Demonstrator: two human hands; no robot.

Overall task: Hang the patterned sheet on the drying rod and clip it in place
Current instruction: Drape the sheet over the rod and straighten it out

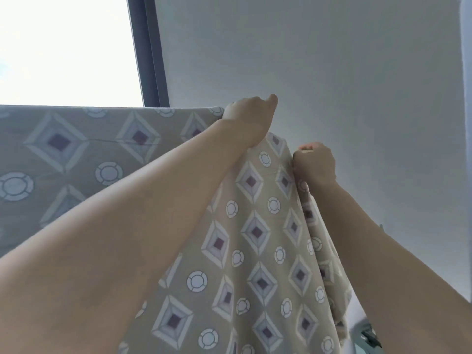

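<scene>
Beige cloth printed with diamonds and rings fills our view. The patterned sheet (255, 231) is already up over the drying rod, which we cannot see because the fabric covers it. To the left the sheet lies flat and taut along a straight top line in front of the bright window (63, 47). To the right it falls in loose folds toward us. Our left hand (249, 116) is curled over the sheet's top edge where the flat stretch ends, its fingers closed on the cloth. Our right hand (315, 162), a little lower and near it, is a fist pinching the gathered side edge of the sheet.

We judge the step in hand to be the hanging itself, spreading the bunched right part along the rod. No clip shows on the cloth, so clipping is not yet done. The next move, we think, calls for drawing the right hand's edge outward and over the line so the folds open, while the left hand pins the flat part against slipping. Only then can a hand be freed for a clip.
</scene>
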